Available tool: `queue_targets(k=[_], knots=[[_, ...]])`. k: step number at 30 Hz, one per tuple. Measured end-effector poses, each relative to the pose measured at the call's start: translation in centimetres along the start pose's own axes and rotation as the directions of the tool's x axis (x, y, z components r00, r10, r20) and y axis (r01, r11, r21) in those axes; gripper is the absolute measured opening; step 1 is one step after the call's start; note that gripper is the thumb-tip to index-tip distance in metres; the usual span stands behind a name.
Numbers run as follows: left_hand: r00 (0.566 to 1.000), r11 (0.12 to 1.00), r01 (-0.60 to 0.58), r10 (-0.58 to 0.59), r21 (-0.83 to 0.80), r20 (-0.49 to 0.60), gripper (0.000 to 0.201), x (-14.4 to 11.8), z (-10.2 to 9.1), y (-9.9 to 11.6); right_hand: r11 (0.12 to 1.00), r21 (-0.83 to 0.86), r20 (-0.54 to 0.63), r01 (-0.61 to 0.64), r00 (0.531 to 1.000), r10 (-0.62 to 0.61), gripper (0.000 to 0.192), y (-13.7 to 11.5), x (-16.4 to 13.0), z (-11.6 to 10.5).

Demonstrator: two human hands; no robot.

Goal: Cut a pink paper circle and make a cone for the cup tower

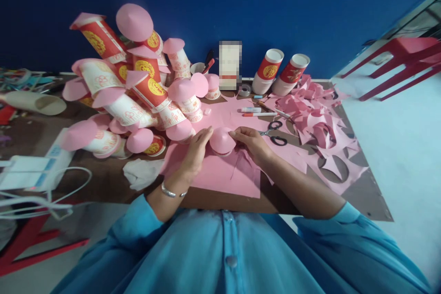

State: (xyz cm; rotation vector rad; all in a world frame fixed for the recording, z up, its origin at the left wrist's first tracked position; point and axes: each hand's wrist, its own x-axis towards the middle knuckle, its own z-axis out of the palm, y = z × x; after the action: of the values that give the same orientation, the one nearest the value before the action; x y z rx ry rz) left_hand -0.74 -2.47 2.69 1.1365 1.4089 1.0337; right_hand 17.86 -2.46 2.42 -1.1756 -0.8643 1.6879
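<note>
A pink paper cone [223, 140] sits over a paper cup, of which only a bit of pale rim [222, 153] shows below it. My right hand [251, 141] pinches the cone's right edge between thumb and fingers. On the other side, my left hand [200, 147] is held upright with its fingers stretched out, close beside the cone; whether it touches is unclear. Pink paper sheets [220, 178] lie beneath. To the right of my right hand are black-handled scissors [275, 132], with a glue stick [251, 110] and an orange-and-white pen [259, 114] farther back.
Several cups with pink cone tops [113, 105] are piled at the left. Two stacks of red-and-white cups [268, 71] stand at the back. Pink paper scraps [317, 115] cover the right side. A white cloth [143, 173], white cables [69, 179] and a tape roll [245, 90] lie around.
</note>
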Motion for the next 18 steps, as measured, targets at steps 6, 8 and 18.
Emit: queue_targets(k=[6,8,18], knots=[[0.993,0.999,-0.004,0.008,-0.043,0.115,0.031,-0.3,-0.1,0.0,0.999,-0.050,0.019,-0.001,1.000,0.002,0.054,-0.5,0.8,-0.7],[0.996,1.000,-0.003,0.005,-0.023,0.092,0.033,-0.5,-0.4,0.0,0.997,-0.075,0.038,-0.007,0.999,0.010,0.054,-0.6,0.8,-0.8],[0.987,0.998,-0.067,0.064,0.015,0.144,0.041,1.1,-0.4,0.4,0.982,-0.182,-0.029,0.044,0.998,-0.050,0.060,-1.2,-1.3,-0.8]])
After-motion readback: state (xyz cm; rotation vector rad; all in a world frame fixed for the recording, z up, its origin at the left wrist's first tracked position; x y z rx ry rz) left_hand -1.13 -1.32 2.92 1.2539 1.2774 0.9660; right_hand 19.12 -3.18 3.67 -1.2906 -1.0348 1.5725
